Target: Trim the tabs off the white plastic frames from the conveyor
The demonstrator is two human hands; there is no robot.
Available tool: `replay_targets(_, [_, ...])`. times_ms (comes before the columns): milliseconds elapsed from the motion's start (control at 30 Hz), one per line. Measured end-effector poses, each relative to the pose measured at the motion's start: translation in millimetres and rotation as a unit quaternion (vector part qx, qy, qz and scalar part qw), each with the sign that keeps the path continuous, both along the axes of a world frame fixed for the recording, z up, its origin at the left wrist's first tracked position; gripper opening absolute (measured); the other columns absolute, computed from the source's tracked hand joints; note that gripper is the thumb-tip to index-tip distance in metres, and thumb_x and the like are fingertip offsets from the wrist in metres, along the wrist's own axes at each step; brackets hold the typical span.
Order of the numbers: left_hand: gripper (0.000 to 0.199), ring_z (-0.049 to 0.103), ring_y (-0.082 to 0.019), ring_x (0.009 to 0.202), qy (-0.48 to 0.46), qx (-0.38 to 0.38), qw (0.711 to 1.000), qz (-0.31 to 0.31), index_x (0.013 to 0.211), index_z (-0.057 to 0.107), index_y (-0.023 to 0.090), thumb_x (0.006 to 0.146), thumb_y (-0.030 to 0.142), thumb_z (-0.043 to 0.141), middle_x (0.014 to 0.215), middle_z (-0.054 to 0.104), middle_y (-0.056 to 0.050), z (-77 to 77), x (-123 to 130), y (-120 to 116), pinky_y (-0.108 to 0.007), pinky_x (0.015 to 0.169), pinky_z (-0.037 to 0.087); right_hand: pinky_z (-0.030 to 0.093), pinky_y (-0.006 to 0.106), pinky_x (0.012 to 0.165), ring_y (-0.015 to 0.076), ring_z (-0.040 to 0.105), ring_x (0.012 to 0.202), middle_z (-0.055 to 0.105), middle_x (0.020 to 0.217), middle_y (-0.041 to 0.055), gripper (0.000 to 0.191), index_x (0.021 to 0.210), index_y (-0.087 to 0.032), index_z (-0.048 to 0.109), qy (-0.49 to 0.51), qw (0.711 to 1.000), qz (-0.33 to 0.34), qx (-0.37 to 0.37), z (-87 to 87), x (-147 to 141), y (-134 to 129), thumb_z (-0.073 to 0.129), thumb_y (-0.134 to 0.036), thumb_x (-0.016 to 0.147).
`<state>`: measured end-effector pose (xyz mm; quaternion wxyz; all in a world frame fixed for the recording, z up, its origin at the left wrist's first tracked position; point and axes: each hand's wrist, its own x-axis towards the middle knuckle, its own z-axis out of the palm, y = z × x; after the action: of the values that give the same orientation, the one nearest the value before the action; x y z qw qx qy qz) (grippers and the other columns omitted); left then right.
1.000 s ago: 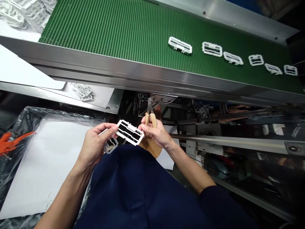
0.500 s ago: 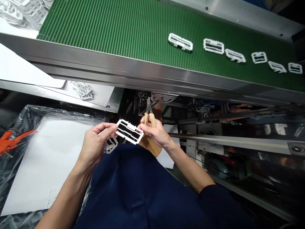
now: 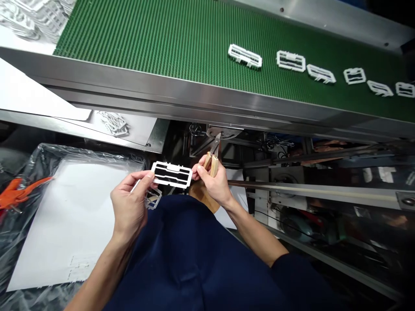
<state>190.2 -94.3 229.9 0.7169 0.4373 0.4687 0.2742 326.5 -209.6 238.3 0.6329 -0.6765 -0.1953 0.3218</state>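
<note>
Between the thumb and fingers of my left hand [image 3: 131, 203] is the left end of a flat white plastic frame [image 3: 171, 166] with long slots. A second white frame [image 3: 153, 199] hangs under the same hand, partly hidden by the fingers. My right hand [image 3: 216, 181] is closed around a pair of pliers [image 3: 213, 159] with tan handles and a metal nose pointing up and away. Its fingertips are beside the right end of the upper frame; whether they touch it I cannot tell.
A green ribbed conveyor belt [image 3: 145, 39] with several white frames [image 3: 245, 56] runs across the top behind a metal rail. More frames [image 3: 113, 122] lie piled on a side shelf. A plastic-lined box [image 3: 81, 207] and orange-handled tool [image 3: 16, 192] are at left.
The upper frame has turned more level and shifted slightly left. My right hand has moved right with the pliers, whose nose now tilts further right, away from the frame.
</note>
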Motion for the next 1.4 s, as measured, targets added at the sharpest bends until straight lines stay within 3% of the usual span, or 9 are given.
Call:
replay_targets(467, [0.013, 0.053, -0.011, 0.057, 0.015, -0.005, 1.0, 0.02, 0.077, 0.067, 0.017, 0.069, 0.025, 0.074, 0.06, 0.058, 0.003, -2.1, -1, -2, -0.022, 0.057, 0.042, 0.051, 0.028, 0.063, 0.0116, 0.058, 0.062, 0.054, 0.07, -0.0026, 0.015, 0.085, -0.02, 0.047, -0.012, 0.999, 0.021, -0.024, 2.6, -5, 2, 0.058, -0.03, 0.081])
replay_targets(900, [0.011, 0.054, -0.013, 0.062, 0.034, 0.096, 0.994, 0.034, 0.079, 0.069, 0.019, 0.072, 0.026, 0.073, 0.065, 0.06, 0.002, -2.6, -3, -9, -0.025, 0.062, 0.044, 0.045, 0.026, 0.063, 0.0099, 0.052, 0.058, 0.05, 0.066, -0.0041, 0.009, 0.081, -0.021, 0.045, -0.11, 0.992, 0.0, -0.068, -2.5, -11, 5, 0.053, -0.026, 0.083])
replay_targets(1167, [0.011, 0.053, -0.012, 0.061, 0.004, 0.035, 0.998, 0.051, 0.078, 0.068, 0.019, 0.071, 0.025, 0.074, 0.064, 0.06, 0.003, -10.1, -5, -12, -0.024, 0.061, 0.043, 0.048, 0.023, 0.056, 0.0084, 0.054, 0.054, 0.051, 0.067, -0.0039, 0.01, 0.083, -0.019, 0.046, -0.05, 0.998, -0.018, -0.017, -2.8, -13, 7, 0.055, -0.024, 0.082])
replay_targets(1400, [0.012, 0.053, -0.012, 0.058, 0.006, 0.035, 0.997, 0.075, 0.074, 0.068, 0.016, 0.069, 0.024, 0.076, 0.059, 0.06, 0.001, -11.7, -2, -13, -0.024, 0.061, 0.043, 0.051, 0.023, 0.058, 0.0084, 0.056, 0.054, 0.053, 0.065, -0.0045, 0.013, 0.083, -0.019, 0.046, -0.032, 0.999, -0.019, -0.032, -1.6, -13, 9, 0.056, -0.026, 0.08])
